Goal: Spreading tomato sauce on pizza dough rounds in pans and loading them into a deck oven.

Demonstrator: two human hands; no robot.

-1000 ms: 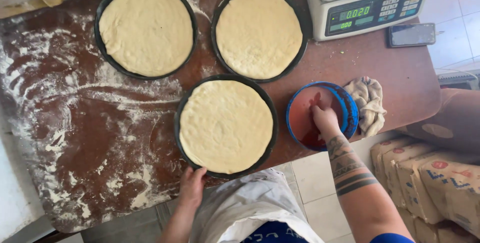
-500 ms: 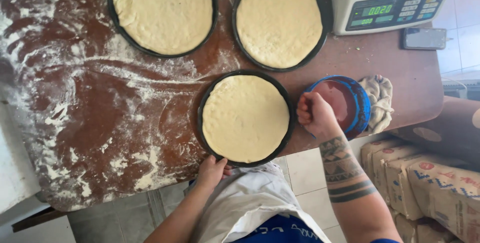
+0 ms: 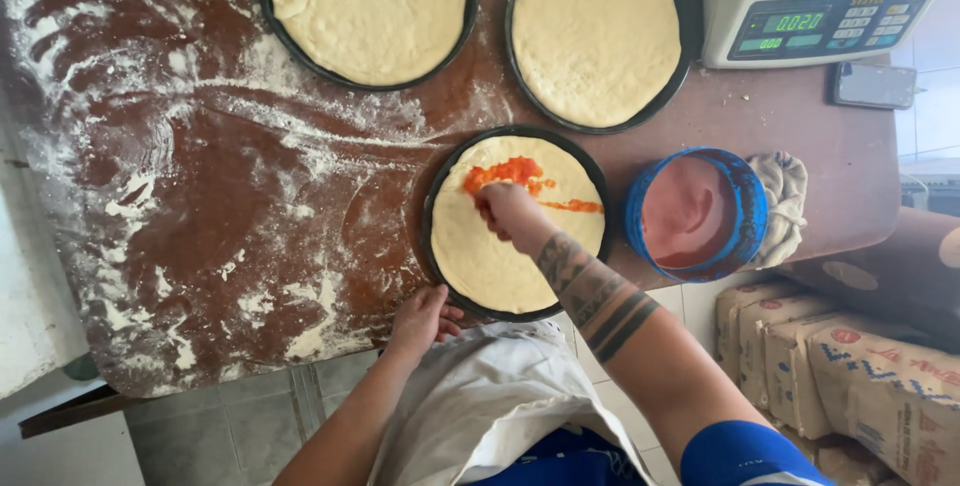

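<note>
A round black pan (image 3: 433, 196) holds a flat disc of pale dough (image 3: 490, 268) at the table's near edge. A smear of orange-red sauce (image 3: 505, 172) lies across the dough's far part. My right hand (image 3: 508, 212) rests on the dough at the sauce, fingers curled down; whether it holds a tool is hidden. My left hand (image 3: 422, 318) lies at the table edge, its fingers apart and touching the pan's near-left rim. A blue bowl (image 3: 745, 196) of red sauce stands just right of the pan.
Two more black pans of plain dough (image 3: 365, 11) (image 3: 597, 31) sit at the back. A digital scale (image 3: 820, 6) and a phone (image 3: 873, 84) are at the back right, with a cloth (image 3: 785, 196) beside the bowl. Flour covers the brown table (image 3: 200, 196). Paper sacks (image 3: 850, 366) stand on the floor.
My right hand left the blue bowl and moved left onto the dough, where a sauce smear now shows. My left hand stays at the pan's near rim.
</note>
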